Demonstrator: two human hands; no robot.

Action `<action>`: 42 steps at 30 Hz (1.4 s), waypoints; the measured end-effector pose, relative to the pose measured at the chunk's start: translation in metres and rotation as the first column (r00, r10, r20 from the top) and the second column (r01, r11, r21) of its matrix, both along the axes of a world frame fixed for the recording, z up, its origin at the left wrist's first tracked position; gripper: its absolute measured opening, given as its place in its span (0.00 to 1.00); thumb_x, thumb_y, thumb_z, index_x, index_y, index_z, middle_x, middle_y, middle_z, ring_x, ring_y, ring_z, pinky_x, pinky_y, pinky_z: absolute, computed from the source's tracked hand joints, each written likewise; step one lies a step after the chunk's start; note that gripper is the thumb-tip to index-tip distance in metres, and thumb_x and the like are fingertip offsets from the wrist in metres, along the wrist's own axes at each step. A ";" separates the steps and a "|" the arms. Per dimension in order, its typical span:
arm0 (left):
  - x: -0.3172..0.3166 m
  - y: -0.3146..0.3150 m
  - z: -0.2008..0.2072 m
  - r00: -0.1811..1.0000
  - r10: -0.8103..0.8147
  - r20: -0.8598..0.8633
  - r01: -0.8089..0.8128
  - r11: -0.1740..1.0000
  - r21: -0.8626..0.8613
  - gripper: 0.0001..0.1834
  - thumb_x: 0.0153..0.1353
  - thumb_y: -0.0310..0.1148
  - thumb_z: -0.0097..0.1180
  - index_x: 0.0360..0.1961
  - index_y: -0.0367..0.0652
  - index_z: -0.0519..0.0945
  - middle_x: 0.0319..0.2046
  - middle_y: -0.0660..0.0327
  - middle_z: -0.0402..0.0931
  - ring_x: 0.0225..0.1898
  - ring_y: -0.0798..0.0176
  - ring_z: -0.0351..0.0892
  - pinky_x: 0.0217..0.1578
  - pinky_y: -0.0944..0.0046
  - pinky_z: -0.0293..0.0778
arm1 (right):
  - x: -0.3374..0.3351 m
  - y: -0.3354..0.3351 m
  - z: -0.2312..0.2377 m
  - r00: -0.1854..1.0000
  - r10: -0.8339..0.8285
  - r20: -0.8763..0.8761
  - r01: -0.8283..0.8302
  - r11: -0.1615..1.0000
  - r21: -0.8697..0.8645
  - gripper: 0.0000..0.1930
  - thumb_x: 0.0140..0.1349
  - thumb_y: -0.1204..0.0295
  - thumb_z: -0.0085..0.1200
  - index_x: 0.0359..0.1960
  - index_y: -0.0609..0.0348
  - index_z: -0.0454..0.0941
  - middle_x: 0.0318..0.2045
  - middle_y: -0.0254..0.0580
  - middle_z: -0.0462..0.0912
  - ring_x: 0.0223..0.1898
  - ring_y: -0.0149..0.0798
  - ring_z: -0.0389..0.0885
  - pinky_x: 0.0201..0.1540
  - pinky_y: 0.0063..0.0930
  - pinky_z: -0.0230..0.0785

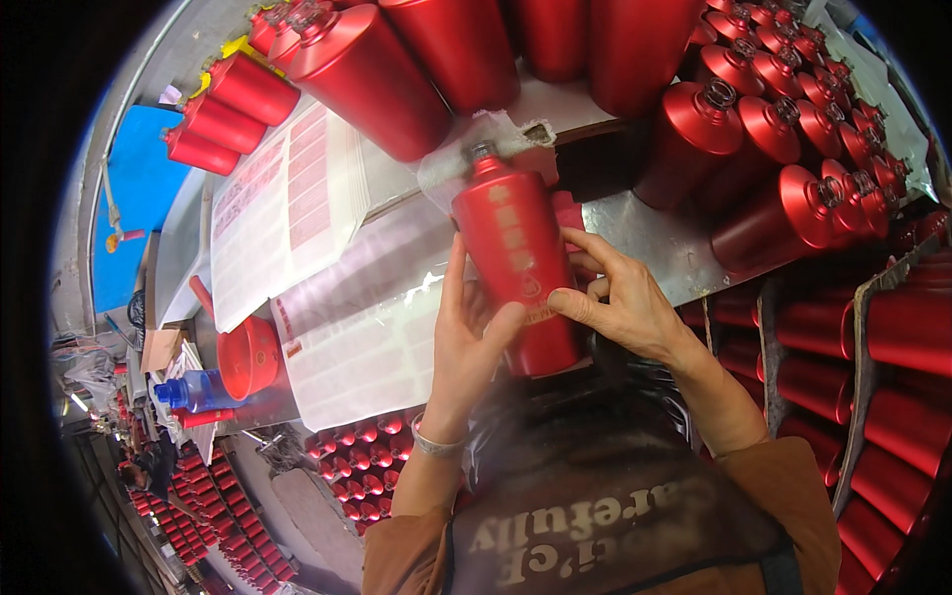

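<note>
A matte red bottle (506, 213) with a clear glass neck is held upright but slightly tilted before me. Pale gold lettering and a small emblem run down its front. My left hand (468, 332) grips the bottle's lower left side, thumb laid across the front. From the right, my right hand (620, 297) holds it with curled fingers, the thumb pressing near the emblem and a gold band of print. A rolled whitish cloth (506, 142) lies just behind the bottle's neck. To the left are printed sheets (367, 337) with rows of faint patches.
A thicker stack of printed sheets (297, 188) lies farther left. Large red bottles (372, 84) stand along the back; many more crowd the right (764, 129). Racked red bottles (907, 397) fill the lower right. A red tub (248, 357) and blue bottle (198, 391) sit at left.
</note>
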State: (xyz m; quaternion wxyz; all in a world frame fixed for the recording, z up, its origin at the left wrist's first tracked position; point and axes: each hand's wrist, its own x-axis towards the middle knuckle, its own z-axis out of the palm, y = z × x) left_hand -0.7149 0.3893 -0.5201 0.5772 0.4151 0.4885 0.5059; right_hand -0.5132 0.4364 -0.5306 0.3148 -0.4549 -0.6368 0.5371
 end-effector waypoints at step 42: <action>0.008 0.002 0.000 1.000 0.024 -0.019 -0.023 0.999 0.024 0.55 0.59 0.23 0.64 0.78 0.34 0.39 0.71 0.48 0.59 0.68 0.55 0.67 0.65 0.56 0.68 | 0.030 0.035 -0.043 0.666 -0.425 -0.613 0.110 0.869 -0.483 0.11 0.75 0.64 0.49 0.46 0.59 0.77 0.37 0.39 0.84 0.34 0.27 0.82 0.38 0.20 0.76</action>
